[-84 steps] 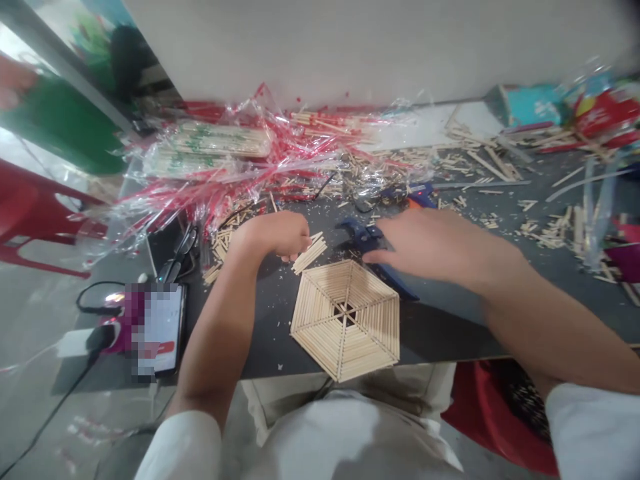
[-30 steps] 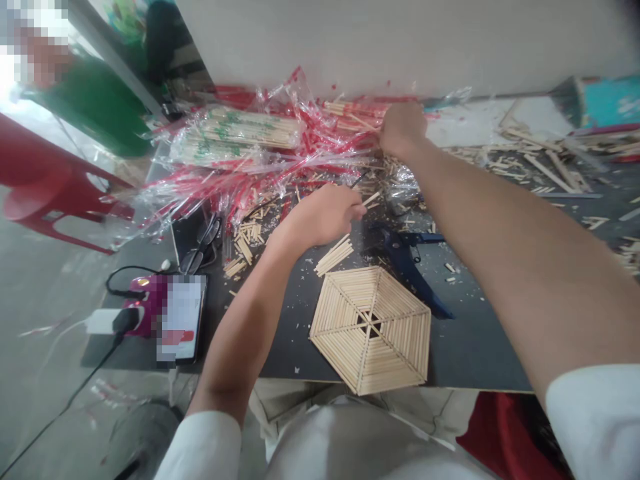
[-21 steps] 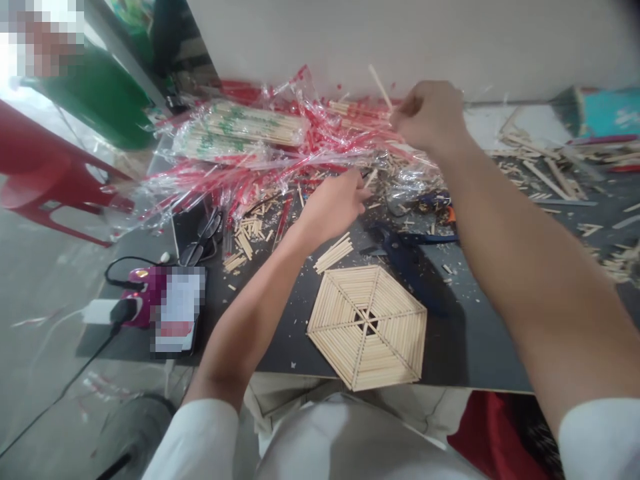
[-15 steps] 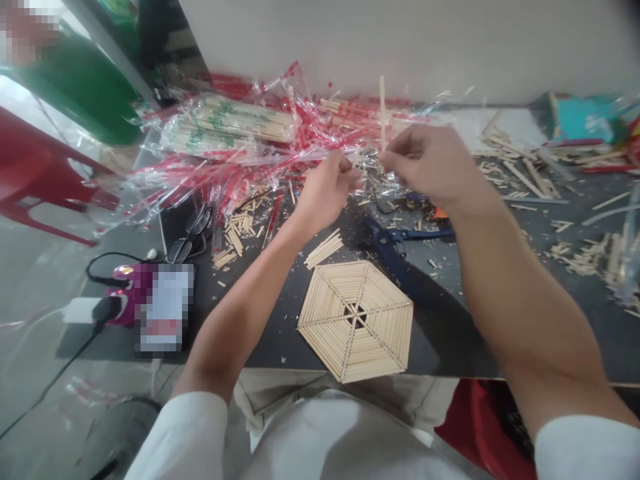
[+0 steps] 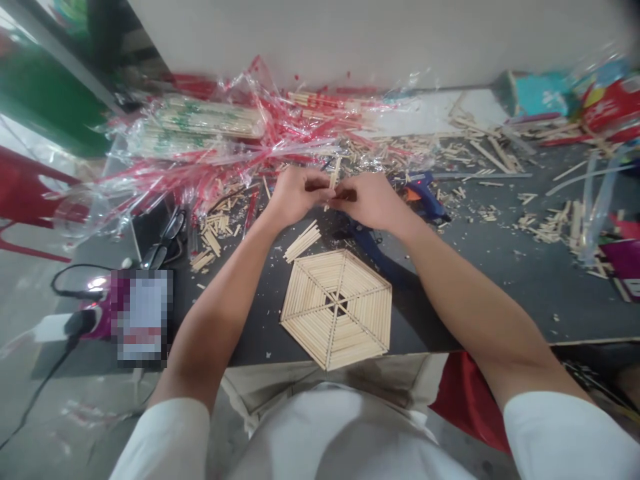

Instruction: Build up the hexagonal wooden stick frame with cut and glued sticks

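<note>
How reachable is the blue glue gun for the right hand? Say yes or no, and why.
Likely yes: the blue glue gun lies just to the right of the right hand, with nothing large seen between. That hand is occupied with light sticks, though.

no word, number or brand can be read. beyond the fingers [image 5: 324, 194] and to their left, green print runs along the plastic-wrapped sticks [image 5: 210, 119], too blurred to make out. the red streaks on the clear wrappers [image 5: 280, 137] past the fingers may or may not be print. far to the right of the fingers, white shapes show on a turquoise packet [image 5: 540, 93] and on the red packet [image 5: 613, 107] near it, neither legible. left of the fingers, nearer the body, the phone [image 5: 145, 300] has a pixelated screen.
</note>
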### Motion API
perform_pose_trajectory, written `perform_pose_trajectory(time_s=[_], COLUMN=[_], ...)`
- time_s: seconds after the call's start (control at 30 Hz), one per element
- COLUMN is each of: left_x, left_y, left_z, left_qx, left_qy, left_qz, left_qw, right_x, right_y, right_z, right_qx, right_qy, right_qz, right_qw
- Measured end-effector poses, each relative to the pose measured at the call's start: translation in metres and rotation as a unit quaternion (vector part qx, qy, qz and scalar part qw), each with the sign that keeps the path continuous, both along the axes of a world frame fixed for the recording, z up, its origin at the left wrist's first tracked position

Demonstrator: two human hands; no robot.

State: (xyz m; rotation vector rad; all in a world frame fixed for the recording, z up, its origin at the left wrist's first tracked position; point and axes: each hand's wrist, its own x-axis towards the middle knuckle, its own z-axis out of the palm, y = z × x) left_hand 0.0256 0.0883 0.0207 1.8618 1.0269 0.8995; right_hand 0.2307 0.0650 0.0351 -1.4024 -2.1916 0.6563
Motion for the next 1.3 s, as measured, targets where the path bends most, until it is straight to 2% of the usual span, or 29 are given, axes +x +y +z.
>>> perform_pose_trajectory(time_s=[0.13, 0.27, 0.43, 0.6, 0.8, 0.97, 1.3], left_x=[-0.002, 0.000, -0.001, -0.005, -0.004, -0.001, -0.006], left_y=[0.002, 0.002, 0.001, 0.002, 0.000, -0.002, 0.002], left_z=[-0.006, -0.011, -0.011, -0.010, -0.011, -0.011, -0.014], left_qx=[-0.003, -0.025, -0.073, -0.101, -0.090, -0.090, -0.134], left_qy=[0.013, -0.012, -0.036, -0.035, -0.035, -0.042, -0.042], left_qz=[-0.020, -0.036, -0.059, -0.059, -0.042, -0.031, -0.028], left_qw=[1.000, 0.999, 0.995, 0.993, 0.994, 0.995, 0.990], right_x=[0.007, 0.007, -0.002, -0.006, -0.006, -0.003, -0.008], right_y=[0.000, -0.004, -0.006, -0.006, -0.004, 0.000, -0.004], right_z=[0.006, 0.014, 0.011, 0.005, 0.002, -0.002, 0.002], right_qx=[0.000, -0.001, 0.016, -0.003, -0.007, 0.027, 0.011], right_qy=[0.043, 0.088, 0.106, 0.138, 0.157, 0.159, 0.164], right_qz=[-0.026, 0.000, -0.008, 0.006, 0.017, -0.007, -0.002], right_qw=[0.999, 0.996, 0.994, 0.990, 0.987, 0.987, 0.986])
